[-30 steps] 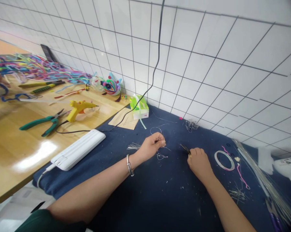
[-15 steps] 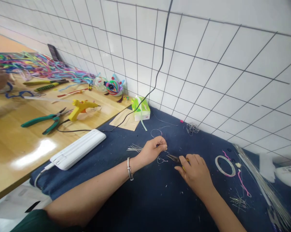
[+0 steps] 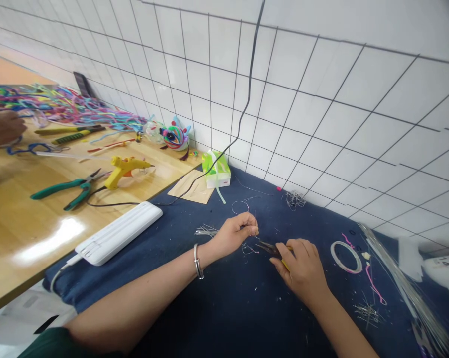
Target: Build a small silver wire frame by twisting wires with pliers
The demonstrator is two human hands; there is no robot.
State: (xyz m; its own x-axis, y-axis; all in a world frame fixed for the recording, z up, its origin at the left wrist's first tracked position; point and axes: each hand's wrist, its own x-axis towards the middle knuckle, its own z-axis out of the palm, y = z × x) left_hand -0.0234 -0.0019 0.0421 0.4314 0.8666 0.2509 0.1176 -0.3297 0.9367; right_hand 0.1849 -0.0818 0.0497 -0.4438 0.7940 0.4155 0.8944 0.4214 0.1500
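A fine wire (image 3: 257, 237) and pliers (image 3: 268, 247), held close together over a dark-blue cloth (image 3: 239, 308).
The person's left hand (image 3: 239, 231) is pinched closed on the wire; the right hand (image 3: 302, 263) is curled around the pliers' yellow handle, their tips near the wire, contact unclear. A looped wire (image 3: 251, 251) lies on the near side of the left hand, a wire bundle (image 3: 206, 230) to its left.

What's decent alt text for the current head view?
A person's right hand holds yellow-handled pliers, tips close to the thin wire pinched in the left hand, over a dark blue cloth. To the left, a yellow glue gun and green-handled pliers lie on a wooden table; another person's hand shows at the edge.
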